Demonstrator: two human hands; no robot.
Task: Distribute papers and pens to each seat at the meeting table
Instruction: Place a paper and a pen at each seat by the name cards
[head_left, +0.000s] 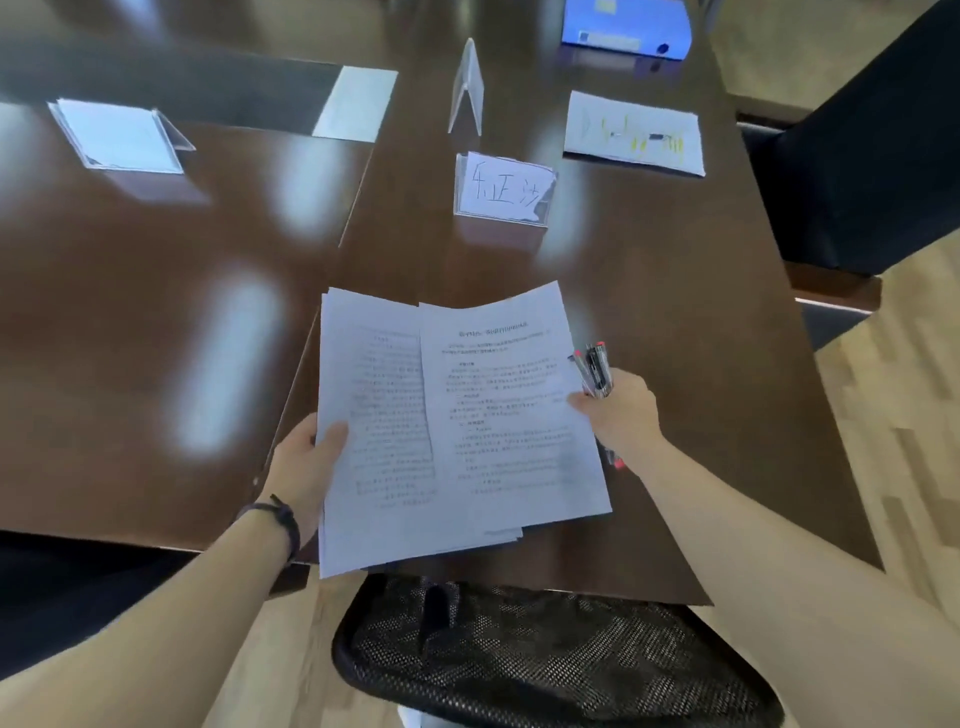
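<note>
- My left hand (304, 462) grips the stack of papers (395, 441) at its 9 o'clock edge, thumb curled over the top page.
- My right hand (621, 410) pinches the top sheet (509, 405) at its 3 o'clock edge, the sheet shifted sideways off the stack, and also clutches a bundle of pens (597, 369) with red tips; pens stick up toward 12 o'clock.
- The papers are held just above the dark brown desk (156, 338), over its near edge, at my seat. Printed text on them is too blurred to read.
- At 12 o'clock from the papers, a clear name card holder (505, 189) with handwritten characters, roughly "乐正沙"; last character unsure.
- Behind it, a second clear holder (467, 88), seen edge-on.
- At 1 o'clock, a laid-out paper (634, 132) with a pen (657, 136) lying on it.
- At 10 o'clock, another holder (122, 135), its writing unreadable.
- Far 12 o'clock, a blue box (626, 23), label blurred.
- Mesh chair back (545, 654) below me at 6 o'clock.
</note>
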